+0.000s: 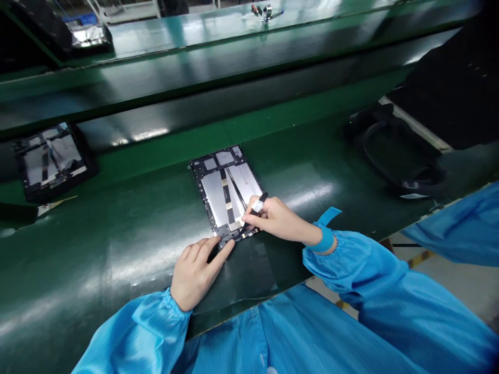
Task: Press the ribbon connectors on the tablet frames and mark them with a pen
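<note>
The person's left hand (198,272) and right hand (273,218) work at an opened tablet (226,189), which lies flat on a green-topped desk (117,249), just below the middle of the frame. Silver battery packs (212,197) fill most of the tablet's dark frame, with a black-and-gold strip (225,195) running lengthwise between them. The left grip is loose: its fingers lie slightly spread across a dark grey bracket (225,236) at the tablet's near edge, touching it without a clear pinch. The right grip is pressed together, pinching slim black tweezers (255,209) with a white label between thumb and fingers. Their tip reaches down to the tablet just beside that bracket.

A blue cuffed smock sleeve (156,324) covers the left forearm, and a blue wrist strap (323,239) circles the right wrist, its loose tab sticking up. At the left of the frame, a second opened tablet (50,161) sits in a black tray (83,169) on the same desk. A dark coiled cable (393,150) lies toward the right, and a small metal fitting (267,13) stands at the top, on a glossy green shelf (195,47).
</note>
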{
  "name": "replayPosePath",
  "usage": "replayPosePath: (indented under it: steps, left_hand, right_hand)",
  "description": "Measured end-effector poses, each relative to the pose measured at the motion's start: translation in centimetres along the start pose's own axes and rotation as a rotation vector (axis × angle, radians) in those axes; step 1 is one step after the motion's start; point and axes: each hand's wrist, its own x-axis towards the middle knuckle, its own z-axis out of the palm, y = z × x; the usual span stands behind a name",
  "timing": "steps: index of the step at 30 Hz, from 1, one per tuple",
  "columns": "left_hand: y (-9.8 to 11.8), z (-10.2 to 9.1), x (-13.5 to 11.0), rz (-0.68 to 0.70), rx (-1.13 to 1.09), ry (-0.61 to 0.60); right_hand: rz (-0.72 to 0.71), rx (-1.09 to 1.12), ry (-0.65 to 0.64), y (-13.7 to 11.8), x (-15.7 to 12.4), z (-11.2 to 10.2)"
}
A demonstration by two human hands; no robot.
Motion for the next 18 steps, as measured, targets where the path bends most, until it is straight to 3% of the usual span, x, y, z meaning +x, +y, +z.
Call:
replayPosePath:
  steps: [14,18]
  left_hand:
    - [1.0,-0.1,1.3,-0.070,0.040,-0.065]
    - [-0.5,-0.1,0.9,-0.016,-0.150,-0.078]
  right_hand:
    - [0.004,-0.032,0.012,-0.2,0.1,-0.1]
    - [0.068,0.127,0.034,0.3,0.1,-0.3]
